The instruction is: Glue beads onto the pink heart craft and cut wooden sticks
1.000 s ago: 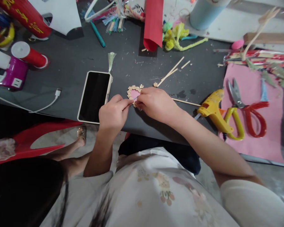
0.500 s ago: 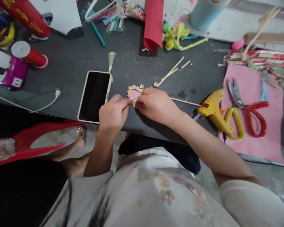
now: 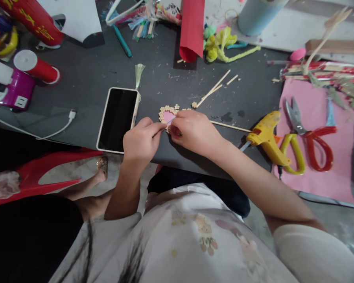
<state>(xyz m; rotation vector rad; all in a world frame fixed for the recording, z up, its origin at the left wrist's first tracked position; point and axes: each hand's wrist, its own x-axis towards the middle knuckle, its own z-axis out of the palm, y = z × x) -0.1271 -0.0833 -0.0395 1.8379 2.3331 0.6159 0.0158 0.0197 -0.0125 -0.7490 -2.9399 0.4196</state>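
Observation:
A pink heart [image 3: 167,115] edged with small cream bead-like pieces lies on the dark table, partly covered by my right hand. Over its lower edge, the fingertips of my left hand [image 3: 141,140] are pinched together. My right hand [image 3: 196,129] is closed with curled fingers just beside them, nearly touching. A thin blue strand [image 3: 171,120] spans the small gap between the two pinches; its ends are hidden in the fingers. Behind my right hand, a thin wooden stick [image 3: 230,126] reaches toward the yellow glue gun [image 3: 264,135].
A phone [image 3: 118,120] lies left of my left hand. Scissors [image 3: 295,118] with yellow and red handles rest on pink paper [image 3: 327,181] at the right. Short sticks [image 3: 214,92], a red paper tube [image 3: 191,31] and yellow fuzzy stems [image 3: 221,43] lie beyond the heart.
Both hands stay pinched at the heart with hardly any movement. The view has shifted very slightly.

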